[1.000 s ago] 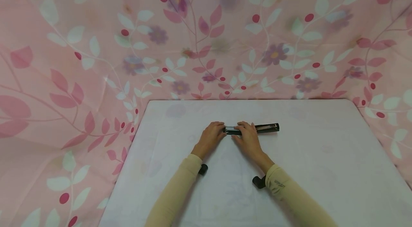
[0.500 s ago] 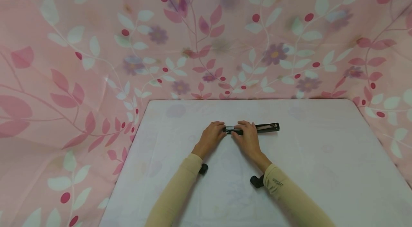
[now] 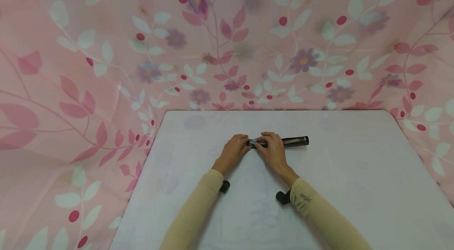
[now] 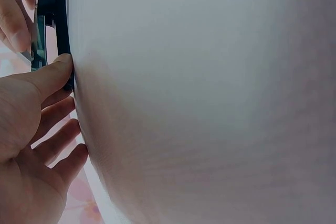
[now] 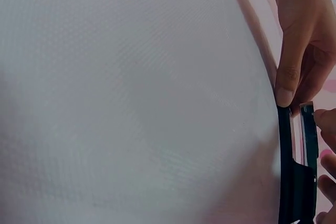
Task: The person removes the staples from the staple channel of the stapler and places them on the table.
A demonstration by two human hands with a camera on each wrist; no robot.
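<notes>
A black stapler (image 3: 297, 141) lies on the white-covered table with its long top cover swung back to the right, and its silvery inner part shows between the hands. My left hand (image 3: 232, 152) pinches the left end of the stapler's base; in the left wrist view the left thumb (image 4: 59, 72) presses on that end while the other fingers spread beside it. My right hand (image 3: 276, 154) grips the stapler's middle. In the right wrist view a gap separates the base (image 5: 285, 145) from the rail (image 5: 310, 140), where a right fingertip (image 5: 321, 119) touches. The palm hides part of the stapler.
The white-covered table (image 3: 340, 187) stretches in front of the person. A pink floral cloth (image 3: 227, 45) hangs behind and along the sides. Black wrist mounts (image 3: 283, 198) stick out under both sleeves.
My right forearm has shifted slightly left, and the right fingertips have moved a little closer to the left hand. The silvery part between the hands looks more tilted. The left hand stays in place.
</notes>
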